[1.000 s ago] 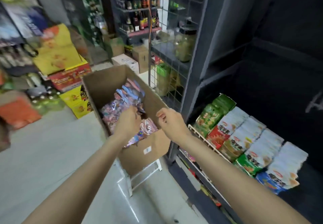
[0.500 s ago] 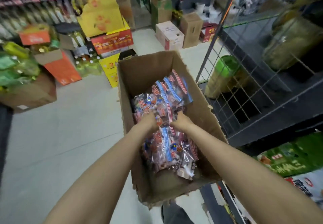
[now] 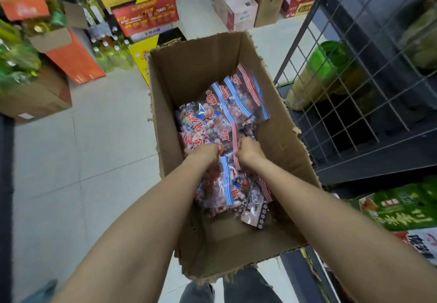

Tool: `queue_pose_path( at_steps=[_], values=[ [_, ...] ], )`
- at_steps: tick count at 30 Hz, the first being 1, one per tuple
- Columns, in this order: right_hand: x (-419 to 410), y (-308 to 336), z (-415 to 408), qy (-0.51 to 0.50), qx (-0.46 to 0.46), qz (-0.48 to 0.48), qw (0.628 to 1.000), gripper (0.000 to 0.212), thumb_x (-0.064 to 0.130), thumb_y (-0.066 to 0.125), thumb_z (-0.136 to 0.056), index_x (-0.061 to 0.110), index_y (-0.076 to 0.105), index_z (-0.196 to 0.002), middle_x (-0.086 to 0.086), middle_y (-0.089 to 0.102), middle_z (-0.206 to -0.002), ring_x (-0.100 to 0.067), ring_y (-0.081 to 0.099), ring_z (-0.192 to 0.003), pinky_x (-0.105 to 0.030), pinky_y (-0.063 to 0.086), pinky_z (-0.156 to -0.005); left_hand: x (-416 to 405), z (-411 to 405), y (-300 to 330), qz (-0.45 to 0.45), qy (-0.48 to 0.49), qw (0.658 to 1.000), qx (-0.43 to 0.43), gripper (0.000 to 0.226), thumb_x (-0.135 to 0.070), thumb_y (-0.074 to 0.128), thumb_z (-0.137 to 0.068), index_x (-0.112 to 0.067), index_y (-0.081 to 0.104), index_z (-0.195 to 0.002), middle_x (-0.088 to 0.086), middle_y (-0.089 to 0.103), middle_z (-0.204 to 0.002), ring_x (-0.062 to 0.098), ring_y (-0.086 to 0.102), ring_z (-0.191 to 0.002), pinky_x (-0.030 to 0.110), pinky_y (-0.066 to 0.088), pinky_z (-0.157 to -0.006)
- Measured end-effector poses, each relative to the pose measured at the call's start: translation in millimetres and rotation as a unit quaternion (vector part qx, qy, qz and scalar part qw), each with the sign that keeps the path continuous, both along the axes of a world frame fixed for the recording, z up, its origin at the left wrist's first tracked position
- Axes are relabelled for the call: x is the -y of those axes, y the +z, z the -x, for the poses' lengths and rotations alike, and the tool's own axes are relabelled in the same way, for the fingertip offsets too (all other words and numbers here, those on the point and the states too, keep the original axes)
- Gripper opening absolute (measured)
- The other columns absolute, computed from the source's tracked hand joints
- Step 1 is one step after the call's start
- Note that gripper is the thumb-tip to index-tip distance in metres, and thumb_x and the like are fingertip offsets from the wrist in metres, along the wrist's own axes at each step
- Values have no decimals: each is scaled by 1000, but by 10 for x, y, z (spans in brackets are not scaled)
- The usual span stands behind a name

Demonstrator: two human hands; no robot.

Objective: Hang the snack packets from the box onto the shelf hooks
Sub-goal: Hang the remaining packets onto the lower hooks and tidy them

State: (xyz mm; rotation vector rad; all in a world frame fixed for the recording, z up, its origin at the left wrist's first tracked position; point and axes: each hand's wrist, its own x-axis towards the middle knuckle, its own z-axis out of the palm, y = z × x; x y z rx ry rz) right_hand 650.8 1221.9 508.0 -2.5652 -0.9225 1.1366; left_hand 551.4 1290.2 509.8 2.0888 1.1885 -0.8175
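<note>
A shop aisle with a pale tiled floor (image 3: pixel 89 137) is seen from above, stock cartons being stacked toward ten and twelve o'clock. At the centre an open cardboard box (image 3: pixel 279 142) is stood, and inside it the snack packets (image 3: pixel 227 113) are heaped, clear bags with red and blue striped tops. Both hands are sunk into the heap: the left hand (image 3: pixel 204 152) is curled onto a packet at its near edge, and the right hand (image 3: pixel 249 150) is closed on a striped packet top just beside it, so each grip is judged to be holding a packet, though the fingertips are hidden. The picking-up step appears to be in hand; nothing has yet been lifted clear. Next, a packet would have to be drawn up past the box walls and swung toward three o'clock, where a wire grid rack (image 3: pixel 354 94) is stood; no hooks can be made out. The tall box walls and the tangled, overlapping bags are judged likely to snag the lift. Green and white packets (image 3: pixel 402 210) are lying at four o'clock.
</note>
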Motion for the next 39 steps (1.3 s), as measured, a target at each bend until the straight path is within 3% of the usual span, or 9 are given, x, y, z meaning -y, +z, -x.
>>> queue_pose_path(
  at_steps=[4,7,11,14,18,26,31,36,39],
  values=[
    [46,81,-15,20,7,-32,999,28,-4,40,-91,15,44,-70,-19,61,-102,-33,57,-94,-33,35,-71,-26,13,26,-6,-10,1000,-1,25,-24,70,-83,-9,65,-103,9,64,-109,26,54,-109,51,31,-105],
    [87,185,-47,40,29,-60,997,23,-3,37,-91,14,53,-95,-20,62,-109,-36,58,-100,-32,36,-72,-60,19,164,-37,-38,998,23,24,-21,67,-86,-7,64,-105,11,62,-117,27,55,-111,37,39,-90],
    [175,324,-63,43,42,-96,994,47,-3,34,-92,13,46,-135,-21,59,-121,-37,57,-104,-33,38,-74,-62,106,363,-66,-65,995,41,19,-12,62,-87,-4,61,-104,13,60,-116,32,55,-112,45,44,-91],
    [230,541,-21,48,53,-142,987,45,-1,34,-96,15,44,-137,-19,60,-120,-35,58,-101,-33,41,-75,-56,155,536,-103,-82,987,87,22,-4,54,-87,-2,59,-108,19,61,-111,35,57,-107,42,46,-89],
    [337,897,56,72,95,-203,972,31,-2,33,-93,9,56,-112,-18,65,-99,-36,59,-94,-41,46,-76,-38,289,902,-164,-50,966,192,24,-9,50,-88,-6,59,-109,18,63,-112,36,57,-108,40,48,-87],
    [861,1786,181,-71,187,-406,892,17,15,57,-92,18,72,-97,0,73,-90,-18,67,-86,-35,51,-78,174,573,1725,-212,-4,860,465,17,-10,49,-93,-10,39,-79,14,52,-70,37,54,-74,38,38,-64],
    [1552,2513,319,-173,230,-521,803,12,16,62,-89,23,72,-86,12,68,-79,-9,65,-76,-35,53,-77,664,422,2400,-111,-10,748,654,19,-16,49,-97,0,50,-88,4,49,-71,4,50,-59,28,38,-63],
    [2361,2847,422,-245,259,-523,774,12,19,63,-89,24,72,-83,12,68,-75,-7,63,-67,-40,55,-71,1393,72,2761,-73,-55,696,712,17,-22,49,-97,-10,47,-86,-3,51,-71,6,46,-62,28,36,-62],
    [2935,2883,440,-307,272,-510,756,13,22,61,-91,25,72,-84,14,69,-76,-8,65,-71,-43,56,-71,1901,-120,2822,-44,-94,687,719,16,-23,50,-97,-12,47,-86,-1,55,-77,12,48,-70,14,36,-62]
  ],
)
